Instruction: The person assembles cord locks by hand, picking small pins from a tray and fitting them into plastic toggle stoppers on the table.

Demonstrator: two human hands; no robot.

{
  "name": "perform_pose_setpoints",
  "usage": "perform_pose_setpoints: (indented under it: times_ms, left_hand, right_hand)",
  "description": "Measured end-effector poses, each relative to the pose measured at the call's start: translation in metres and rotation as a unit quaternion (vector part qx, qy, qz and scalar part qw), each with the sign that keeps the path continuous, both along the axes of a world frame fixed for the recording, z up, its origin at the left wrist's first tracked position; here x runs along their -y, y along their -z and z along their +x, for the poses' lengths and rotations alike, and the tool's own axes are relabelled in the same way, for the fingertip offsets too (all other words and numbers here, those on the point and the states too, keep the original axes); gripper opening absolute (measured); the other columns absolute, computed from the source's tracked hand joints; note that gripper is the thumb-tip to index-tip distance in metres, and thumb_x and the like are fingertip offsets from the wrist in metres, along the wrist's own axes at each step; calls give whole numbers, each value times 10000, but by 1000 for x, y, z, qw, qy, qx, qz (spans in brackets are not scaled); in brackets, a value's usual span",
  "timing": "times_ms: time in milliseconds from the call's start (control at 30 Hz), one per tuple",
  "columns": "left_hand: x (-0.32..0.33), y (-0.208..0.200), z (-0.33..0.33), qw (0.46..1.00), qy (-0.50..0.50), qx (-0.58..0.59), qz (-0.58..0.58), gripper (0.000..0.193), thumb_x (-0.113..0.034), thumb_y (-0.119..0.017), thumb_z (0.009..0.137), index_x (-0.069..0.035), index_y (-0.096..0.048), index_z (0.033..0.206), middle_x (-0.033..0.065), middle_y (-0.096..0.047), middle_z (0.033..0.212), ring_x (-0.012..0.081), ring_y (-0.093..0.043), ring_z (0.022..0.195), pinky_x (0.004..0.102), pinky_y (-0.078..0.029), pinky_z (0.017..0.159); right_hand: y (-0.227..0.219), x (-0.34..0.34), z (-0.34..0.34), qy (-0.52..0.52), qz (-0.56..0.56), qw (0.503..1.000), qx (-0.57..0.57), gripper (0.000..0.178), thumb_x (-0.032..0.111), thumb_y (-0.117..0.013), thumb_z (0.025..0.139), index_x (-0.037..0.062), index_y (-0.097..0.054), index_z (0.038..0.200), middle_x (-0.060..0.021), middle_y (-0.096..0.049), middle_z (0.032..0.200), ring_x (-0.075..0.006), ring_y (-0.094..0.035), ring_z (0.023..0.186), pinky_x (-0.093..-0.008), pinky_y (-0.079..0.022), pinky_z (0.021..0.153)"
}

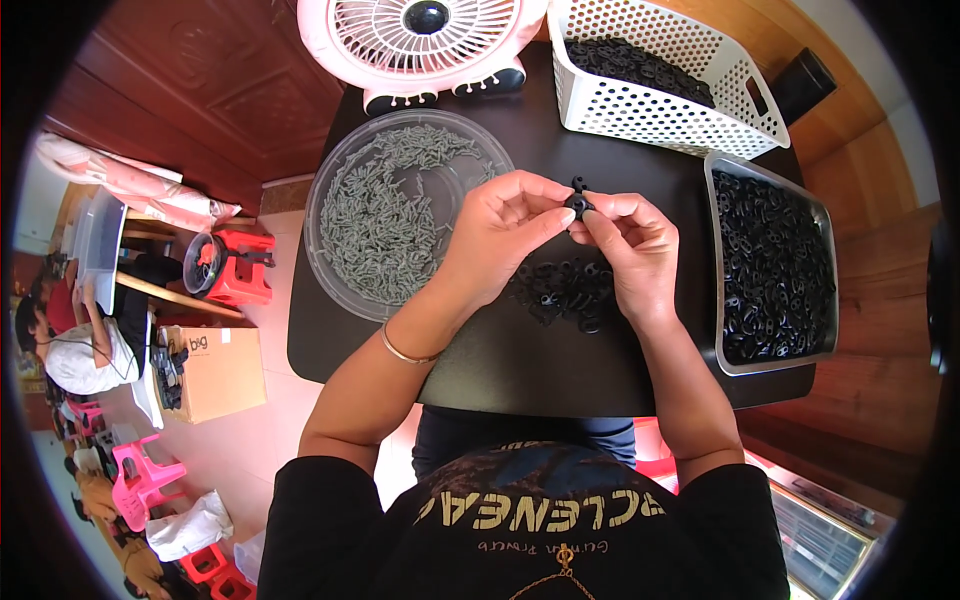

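Above the middle of the dark table, my left hand (508,225) and my right hand (630,240) meet fingertip to fingertip. Pinched between them is a small black plastic part (577,205) with a rounded body and a short hooked piece on top. Its exact kind is too small to tell. Under my wrists lies a loose pile of small black parts (568,292). Left of my left hand stands a round clear tub (318,235) holding many small grey-green pegs (375,225). On the right, a metal tray (770,364) is full of black plastic pieces (775,265).
A white perforated basket (660,125) with black parts stands at the far right, a dark cylinder (803,85) beside it. The pink fan (425,45) sits at the far edge. Off to the left are a cardboard box (225,375), red stools (243,268) and other people at work.
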State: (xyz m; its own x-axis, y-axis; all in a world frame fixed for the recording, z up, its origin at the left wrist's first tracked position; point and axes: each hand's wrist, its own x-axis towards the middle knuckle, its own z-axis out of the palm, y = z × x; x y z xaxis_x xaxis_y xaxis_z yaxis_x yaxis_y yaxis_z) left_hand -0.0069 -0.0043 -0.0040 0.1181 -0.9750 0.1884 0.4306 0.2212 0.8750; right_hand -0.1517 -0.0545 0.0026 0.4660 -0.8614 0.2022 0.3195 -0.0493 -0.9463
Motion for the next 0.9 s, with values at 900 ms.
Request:
perform_pose_setpoints:
  times_ms: [900]
  left_hand:
    - [0, 5, 1, 998, 15, -53, -7, 135, 41, -558, 812, 8, -574, 941, 118, -622, 873, 183, -617, 782, 278, -496, 749]
  right_hand:
    - [2, 0, 0, -10, 31, 999, 29, 96, -20, -553, 824, 12, -567, 914, -91, -619, 878, -132, -617, 736, -233, -525, 683]
